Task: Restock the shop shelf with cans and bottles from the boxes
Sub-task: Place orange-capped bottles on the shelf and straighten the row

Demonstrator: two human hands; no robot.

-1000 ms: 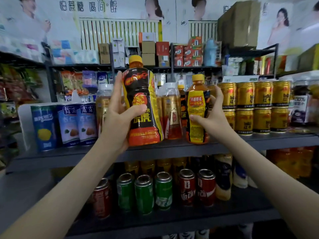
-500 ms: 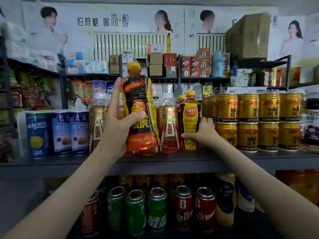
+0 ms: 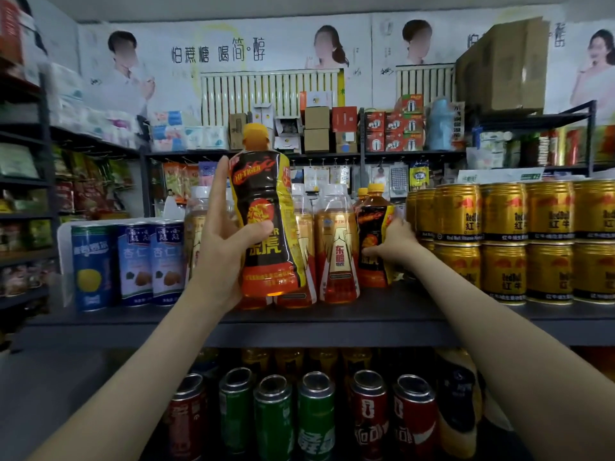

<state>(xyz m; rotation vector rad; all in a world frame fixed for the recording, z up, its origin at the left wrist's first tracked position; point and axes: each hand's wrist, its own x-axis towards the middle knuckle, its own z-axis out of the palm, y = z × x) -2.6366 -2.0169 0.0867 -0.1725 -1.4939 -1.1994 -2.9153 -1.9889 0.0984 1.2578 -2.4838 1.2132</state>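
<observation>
My left hand (image 3: pixel 221 241) grips an orange-capped drink bottle (image 3: pixel 264 214) with a black, yellow and red label, held upright just above the front of the grey shelf (image 3: pixel 382 316). My right hand (image 3: pixel 392 244) holds a second bottle of the same kind (image 3: pixel 372 241), which stands on the shelf between the clear-capped orange bottles (image 3: pixel 336 247) and the gold cans (image 3: pixel 506 241). More orange caps show behind that second bottle.
Blue-labelled cans (image 3: pixel 133 261) stand at the shelf's left. The lower shelf carries red and green soda cans (image 3: pixel 314 417). Behind are racks of snacks, boxes and a large cardboard carton (image 3: pixel 499 64) up at the right.
My right hand has pushed its bottle further back on the shelf and turned it, so its dark label side faces me. My left hand's bottle has stayed in about the same place.
</observation>
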